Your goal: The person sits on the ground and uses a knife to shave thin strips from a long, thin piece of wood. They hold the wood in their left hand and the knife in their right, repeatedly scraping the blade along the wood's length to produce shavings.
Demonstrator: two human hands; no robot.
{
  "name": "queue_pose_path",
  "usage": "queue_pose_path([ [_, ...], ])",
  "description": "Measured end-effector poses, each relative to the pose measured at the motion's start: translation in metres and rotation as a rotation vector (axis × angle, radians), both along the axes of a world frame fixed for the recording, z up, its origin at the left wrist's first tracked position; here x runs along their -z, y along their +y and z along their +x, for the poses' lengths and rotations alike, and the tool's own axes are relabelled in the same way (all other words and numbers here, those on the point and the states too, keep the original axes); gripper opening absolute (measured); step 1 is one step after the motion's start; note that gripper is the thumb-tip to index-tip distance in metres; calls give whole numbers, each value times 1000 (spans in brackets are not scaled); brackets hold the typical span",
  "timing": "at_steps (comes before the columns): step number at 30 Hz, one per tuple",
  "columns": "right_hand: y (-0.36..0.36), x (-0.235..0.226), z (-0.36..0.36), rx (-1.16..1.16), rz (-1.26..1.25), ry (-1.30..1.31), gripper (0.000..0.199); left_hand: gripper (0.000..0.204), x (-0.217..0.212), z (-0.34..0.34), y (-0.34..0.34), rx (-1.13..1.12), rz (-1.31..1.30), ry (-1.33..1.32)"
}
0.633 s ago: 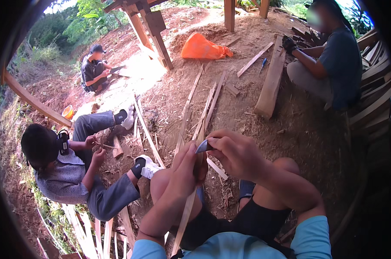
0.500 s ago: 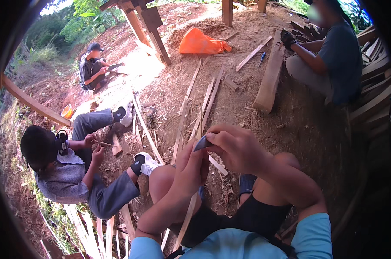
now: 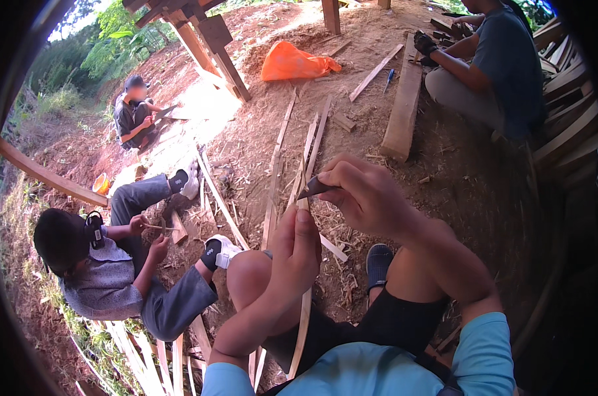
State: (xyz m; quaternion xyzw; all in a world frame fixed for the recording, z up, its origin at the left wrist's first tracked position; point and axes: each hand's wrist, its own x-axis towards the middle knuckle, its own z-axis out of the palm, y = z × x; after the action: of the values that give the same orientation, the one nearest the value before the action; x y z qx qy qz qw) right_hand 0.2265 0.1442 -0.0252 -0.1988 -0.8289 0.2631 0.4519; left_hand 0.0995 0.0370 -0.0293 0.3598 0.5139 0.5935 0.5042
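Note:
I sit on bare earth with my knees up. My left hand (image 3: 297, 247) grips a long thin bamboo strip (image 3: 303, 323) that runs from my lap up past my fingers. Just above it, my right hand (image 3: 365, 195) is closed on a small dark knife (image 3: 314, 188), whose blade rests against the strip's upper end. The two hands sit close together, the left thumb almost at the blade.
A person (image 3: 107, 270) sits at my left, working a thin stick. Another (image 3: 135, 117) sits farther off. A third (image 3: 490, 66) with dark gloves sits by a thick plank (image 3: 402, 105). Several strips (image 3: 272, 185) lie on the dirt, near an orange bag (image 3: 292, 63) and timber posts (image 3: 213, 46).
Both hands and the strip have kept their hold, with the knife still at the strip's top. The view has tilted slightly.

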Motion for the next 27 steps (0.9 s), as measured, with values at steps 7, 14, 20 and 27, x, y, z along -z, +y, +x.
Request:
queue_pose_path([
  [7,3,4,-2,165,73,10,17,32,0,-4,8,-26,-30,135],
  [14,58,9,18,516,-73,124,18,28,-3,10,-24,250,-6,223],
  [20,-23,-2,-13,80,-30,101,17,26,-17,-20,-19,105,-116,79],
  [27,-12,5,-42,109,-56,92,16,26,-25,-58,-26,24,-38,-9],
])
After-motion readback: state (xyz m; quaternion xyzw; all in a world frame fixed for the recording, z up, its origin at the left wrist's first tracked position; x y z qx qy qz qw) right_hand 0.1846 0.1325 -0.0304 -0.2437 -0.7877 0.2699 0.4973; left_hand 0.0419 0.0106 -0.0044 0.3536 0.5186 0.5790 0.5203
